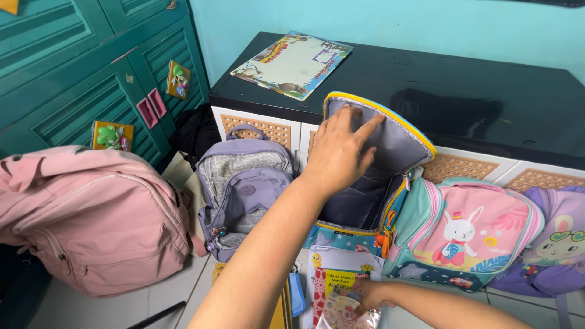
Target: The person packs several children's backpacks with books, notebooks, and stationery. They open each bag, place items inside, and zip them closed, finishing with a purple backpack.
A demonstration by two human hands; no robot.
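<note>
L hand (339,153) spread flat, fingers extended, pressing on grey lining of open yellow-trimmed backpack (384,152), holding flap back against white drawer cabinet w/ woven-look fronts (463,166); not gripping, just pushing. R hand (367,295) low at frame bottom, fingers pinched on round patterned item in clear wrap (342,312), lying over yellow children's booklet (339,274) on floor just in front of open bag. Beside open bag on right: teal-and-pink backpack w/ bunny print (469,234), touching it; further right, purple backpack w/ cartoon face (557,247). On left: lilac backpack (244,189), then big pink fabric backpack (91,219). On dark cabinet top (487,91): flat illustrated board w/ cartoon animals (292,63). Teal louvred doors (91,79) at far left
</note>
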